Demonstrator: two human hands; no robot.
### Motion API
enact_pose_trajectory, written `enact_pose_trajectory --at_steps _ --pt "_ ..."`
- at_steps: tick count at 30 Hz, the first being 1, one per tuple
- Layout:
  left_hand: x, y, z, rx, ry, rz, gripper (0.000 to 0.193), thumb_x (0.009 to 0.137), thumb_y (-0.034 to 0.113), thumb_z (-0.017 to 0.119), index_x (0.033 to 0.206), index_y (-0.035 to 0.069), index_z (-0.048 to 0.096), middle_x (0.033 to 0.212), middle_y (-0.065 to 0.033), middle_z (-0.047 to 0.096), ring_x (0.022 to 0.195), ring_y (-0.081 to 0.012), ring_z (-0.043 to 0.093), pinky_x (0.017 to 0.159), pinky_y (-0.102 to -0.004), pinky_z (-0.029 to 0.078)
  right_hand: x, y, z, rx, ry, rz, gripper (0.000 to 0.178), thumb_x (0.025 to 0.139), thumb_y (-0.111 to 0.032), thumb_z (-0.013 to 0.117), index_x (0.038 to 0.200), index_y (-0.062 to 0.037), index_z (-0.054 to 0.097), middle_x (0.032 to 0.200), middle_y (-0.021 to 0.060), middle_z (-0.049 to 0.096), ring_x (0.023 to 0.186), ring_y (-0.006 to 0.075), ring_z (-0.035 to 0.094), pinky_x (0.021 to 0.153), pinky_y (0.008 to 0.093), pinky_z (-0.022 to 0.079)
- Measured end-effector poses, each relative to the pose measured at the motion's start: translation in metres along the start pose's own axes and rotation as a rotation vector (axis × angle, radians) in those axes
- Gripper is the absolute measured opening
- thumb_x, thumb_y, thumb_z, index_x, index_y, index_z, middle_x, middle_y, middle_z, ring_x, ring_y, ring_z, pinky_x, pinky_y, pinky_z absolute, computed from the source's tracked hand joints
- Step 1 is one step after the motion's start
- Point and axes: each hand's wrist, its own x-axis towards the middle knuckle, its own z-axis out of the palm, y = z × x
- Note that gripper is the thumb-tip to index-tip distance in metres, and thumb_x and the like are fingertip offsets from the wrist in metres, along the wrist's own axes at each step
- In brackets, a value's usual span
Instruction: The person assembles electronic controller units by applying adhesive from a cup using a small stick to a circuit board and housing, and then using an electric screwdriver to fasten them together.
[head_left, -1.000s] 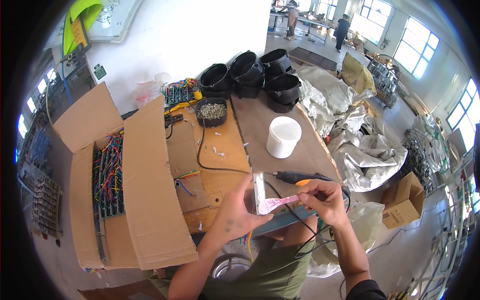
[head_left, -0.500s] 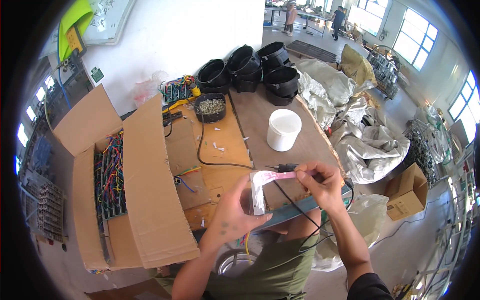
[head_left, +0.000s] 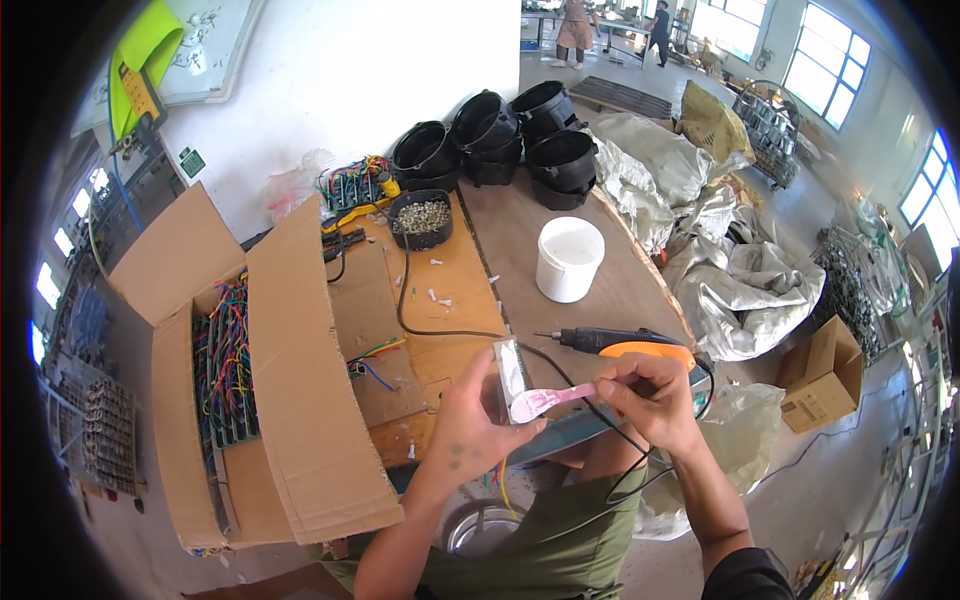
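My left hand (head_left: 462, 430) grips a narrow rectangular metal piece (head_left: 509, 366) by its sides, fingers and thumb closed on it. White paste coats its upward face. In my right hand (head_left: 650, 402) is the handle of a pink spatula (head_left: 570, 394), pinched between thumb and fingers. The spatula's rounded end, smeared with white paste, lies at the near end of the metal piece. Just beyond my right hand, a black and orange electric screwdriver (head_left: 612, 340) rests on the table with its cord trailing under my hands.
A white plastic bucket (head_left: 569, 262) stands ahead. Black pots (head_left: 487, 125) are stacked at the back, near a black dish of screws (head_left: 421, 218). At left an open cardboard box (head_left: 310, 400) holds boards with coloured wires (head_left: 228, 350). Pale sacks (head_left: 735, 290) lie at right.
The spatula's pasted end has moved from the far end of the metal piece toward me, to its near end. My right hand has lowered, uncovering the screwdriver.
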Motion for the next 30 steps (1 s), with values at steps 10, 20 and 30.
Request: enact_pose_trajectory --at_steps 10,20,30 --pt "-0.005 0.003 -0.004 0.036 -0.091 -0.068 0.084 0.069 -0.003 0.085 0.141 0.001 0.042 0.089 -0.0017 0.065 0.08 -0.0091 0.061 0.073 -0.026 0.052 0.066 0.017 -0.027 0.041 0.303 -0.047 0.015 0.09 -0.008 0.07 0.096 0.0057 0.072 0.073 0.0024 0.067 0.059 0.005 0.055 0.054 0.0216 0.044" --pt "-0.004 -0.002 0.007 -0.177 -0.002 0.046 0.092 0.067 -0.004 0.087 0.145 0.004 0.037 0.1 -0.0064 0.062 0.091 -0.0134 0.061 0.077 -0.0275 0.053 0.151 0.012 -0.084 -0.566 0.532 -0.342 0.016 0.085 -0.011 0.07 0.09 0.0043 0.073 0.073 0.0074 0.072 0.062 0.0103 0.064 0.058 0.0252 0.051" --pt "-0.017 0.005 0.002 0.014 0.041 0.003 0.079 0.069 -0.006 0.084 0.139 0.001 0.046 0.094 -0.0038 0.063 0.082 -0.0098 0.061 0.075 -0.0257 0.053 0.022 0.002 -0.004 0.201 -0.052 0.028 0.007 0.091 -0.006 0.071 0.093 0.0 0.069 0.073 -0.0022 0.062 0.063 0.0039 0.054 0.057 0.0202 0.043"
